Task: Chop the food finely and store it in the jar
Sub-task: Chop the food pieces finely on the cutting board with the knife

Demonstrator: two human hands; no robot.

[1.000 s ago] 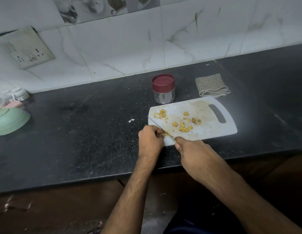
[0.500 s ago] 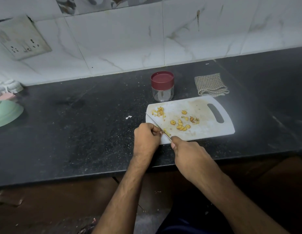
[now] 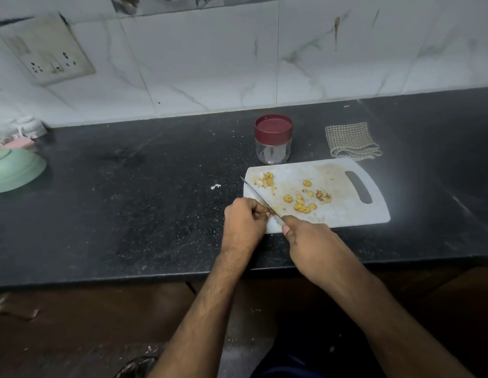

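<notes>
The bench [image 3: 128, 214] is black, speckled with pale flecks. On it the cutting board [image 3: 346, 214] is white with a brownish-yellow stain near its handle slot, and the food pieces [image 3: 301, 207] on it are yellow-orange. Behind the board, the jar [image 3: 273, 151] is clear with a maroon lid [image 3: 273, 126]. Right of the jar, the cloth [image 3: 350, 140] is olive-and-cream checked. Far left of the board, the bowl [image 3: 13, 170] is mint green. The wall tiles [image 3: 210, 64] are white, veined grey.

1. The cutting board [image 3: 343, 214] lies on the counter [image 3: 128, 214], right of the middle of the frame.
2. The jar [image 3: 273, 139] stands just behind the board.
3. A cloth [image 3: 351, 141] lies right of the jar.
4. Food pieces [image 3: 302, 204] lie on the board.
5. A bowl [image 3: 15, 170] sits at the far left edge.
6. A wall socket [image 3: 50, 54] is at the upper left.
</notes>
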